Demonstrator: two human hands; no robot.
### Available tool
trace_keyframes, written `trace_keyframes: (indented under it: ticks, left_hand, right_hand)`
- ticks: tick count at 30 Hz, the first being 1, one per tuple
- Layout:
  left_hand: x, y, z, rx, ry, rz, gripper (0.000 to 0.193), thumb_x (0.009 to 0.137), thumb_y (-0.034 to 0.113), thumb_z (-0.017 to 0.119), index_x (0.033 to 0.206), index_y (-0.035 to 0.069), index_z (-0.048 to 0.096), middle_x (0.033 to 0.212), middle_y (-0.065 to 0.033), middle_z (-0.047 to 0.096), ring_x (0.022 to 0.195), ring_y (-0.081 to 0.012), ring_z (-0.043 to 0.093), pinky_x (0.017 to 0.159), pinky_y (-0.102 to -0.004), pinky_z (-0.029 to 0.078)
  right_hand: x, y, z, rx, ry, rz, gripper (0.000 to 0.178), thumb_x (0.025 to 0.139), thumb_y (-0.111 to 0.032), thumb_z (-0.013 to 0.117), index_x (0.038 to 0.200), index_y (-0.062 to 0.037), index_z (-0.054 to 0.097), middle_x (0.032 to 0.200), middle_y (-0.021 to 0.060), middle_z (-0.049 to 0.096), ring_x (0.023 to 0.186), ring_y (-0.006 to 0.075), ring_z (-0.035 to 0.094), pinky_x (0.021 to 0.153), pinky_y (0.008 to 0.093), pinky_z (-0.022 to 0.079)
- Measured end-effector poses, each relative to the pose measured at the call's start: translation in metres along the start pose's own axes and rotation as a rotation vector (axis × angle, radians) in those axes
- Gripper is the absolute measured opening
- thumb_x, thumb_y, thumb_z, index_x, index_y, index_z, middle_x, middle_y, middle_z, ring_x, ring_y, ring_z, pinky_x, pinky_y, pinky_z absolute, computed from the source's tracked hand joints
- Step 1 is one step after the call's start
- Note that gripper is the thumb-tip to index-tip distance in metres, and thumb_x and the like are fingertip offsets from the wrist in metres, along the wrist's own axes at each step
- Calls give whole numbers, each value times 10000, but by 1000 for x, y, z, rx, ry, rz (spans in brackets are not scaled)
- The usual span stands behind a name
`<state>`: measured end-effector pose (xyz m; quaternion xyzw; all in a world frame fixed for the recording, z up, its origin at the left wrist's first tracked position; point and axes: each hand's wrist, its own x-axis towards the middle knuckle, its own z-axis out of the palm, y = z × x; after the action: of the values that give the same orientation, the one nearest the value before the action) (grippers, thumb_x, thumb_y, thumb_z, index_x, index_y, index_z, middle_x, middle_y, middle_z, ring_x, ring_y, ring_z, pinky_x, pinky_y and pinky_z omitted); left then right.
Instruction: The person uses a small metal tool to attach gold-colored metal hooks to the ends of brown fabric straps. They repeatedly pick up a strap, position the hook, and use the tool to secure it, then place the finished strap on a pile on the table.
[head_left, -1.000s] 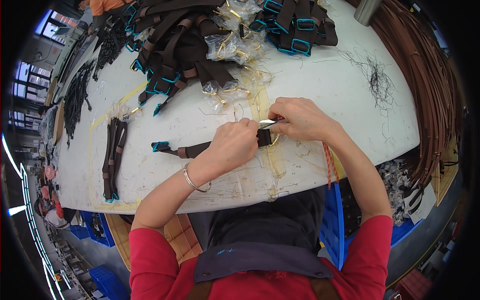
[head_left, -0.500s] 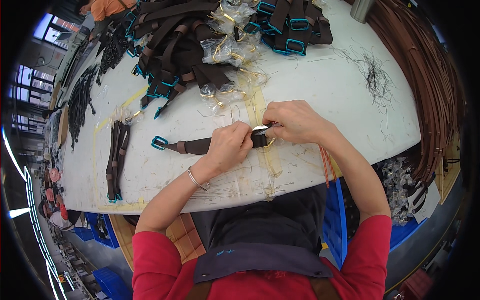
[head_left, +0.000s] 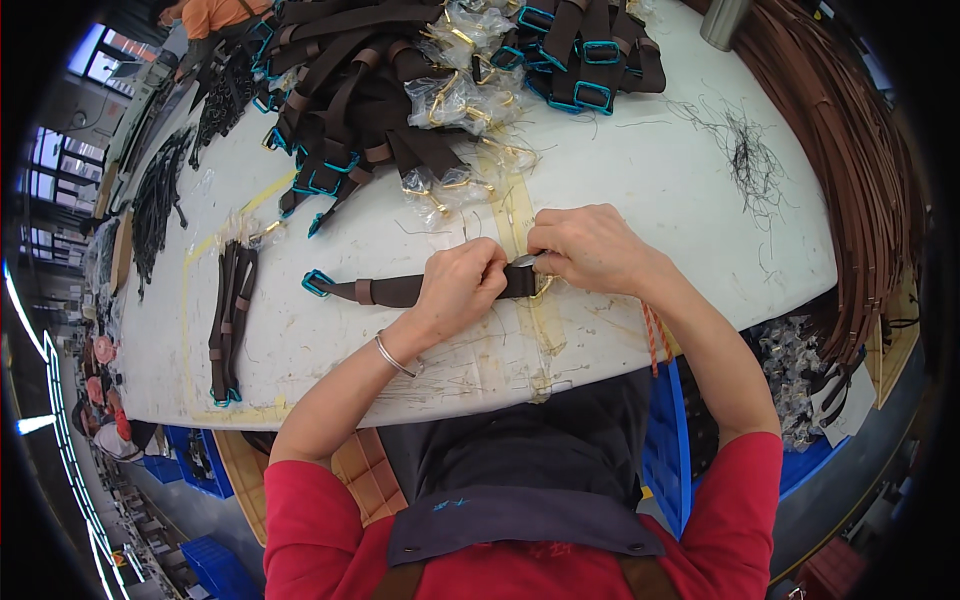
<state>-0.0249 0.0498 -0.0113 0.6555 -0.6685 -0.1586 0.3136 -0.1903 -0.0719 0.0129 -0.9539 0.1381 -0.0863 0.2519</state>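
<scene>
A dark brown webbing strap [head_left: 398, 291] lies across the white table, with a blue-wrapped buckle [head_left: 318, 283] at its left end and a brown keeper loop round it. My left hand [head_left: 460, 290] is closed on the strap close to its right end. Just beside it, my right hand [head_left: 592, 248] is closed on a small silver-bladed tool [head_left: 524, 262], mostly hidden by the fingers, which touches the strap's end. A gold-coloured metal fitting [head_left: 545, 288] shows at that end, below my right fingers.
Several folded straps [head_left: 233, 320] lie at the left. A large heap of similar straps [head_left: 340, 110] and plastic-wrapped fittings [head_left: 465, 85] fills the far side. Loose black threads [head_left: 748, 165] lie at the right, near long brown strips [head_left: 850, 150] hanging over the table's edge.
The silver blade shows less now, lower and closer against the strap's end. My right hand has turned slightly; my left hand keeps its grip on the strap.
</scene>
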Motion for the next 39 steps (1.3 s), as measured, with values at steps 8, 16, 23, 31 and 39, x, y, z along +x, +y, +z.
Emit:
trace_keyframes:
  ticks: [8, 16, 23, 31, 39]
  left_hand:
    - [-1, -7, -8, -151, -33, -138, 48, 796, 11, 530, 775, -32, 536, 590, -27, 488, 523, -73, 419, 474, -231, 354]
    - [17, 5, -12, -409, -119, -441, 99, 828, 55, 515, 783, -25, 551, 627, 13, 515, 495, -52, 447, 457, -226, 375]
    - [32, 5, -21, 39, -334, 168, 217, 823, 187, 612, 786, -5, 517, 685, -100, 565, 555, -162, 558, 530, -296, 475]
    - [26, 15, -2, 699, -372, 455, 147, 765, 110, 580, 797, 15, 473, 689, -109, 526, 594, -227, 604, 516, -324, 481]
    - [36, 3, -15, 403, -501, 498, 118, 764, 70, 549, 798, -9, 470, 719, -146, 543, 628, -290, 600, 541, -366, 472]
  right_hand:
    - [-22, -28, 1, -234, 393, -72, 110, 718, -122, 616, 765, -59, 539, 774, 51, 513, 684, 200, 567, 532, 318, 466]
    - [-28, 3, 6, -200, 426, 89, 173, 758, -134, 632, 863, -35, 536, 805, 67, 517, 731, 211, 569, 568, 329, 461]
    - [-63, -32, -4, 349, 163, 388, 230, 818, -202, 606, 916, -4, 540, 859, 143, 570, 777, 298, 573, 686, 379, 443]
    - [-72, -43, 1, 383, 153, 474, 239, 819, -212, 604, 897, 4, 536, 825, 156, 571, 746, 306, 572, 658, 377, 443]
    - [-58, -44, 27, 87, 307, 380, 211, 806, -188, 615, 867, -17, 509, 830, 125, 561, 665, 304, 590, 587, 408, 457]
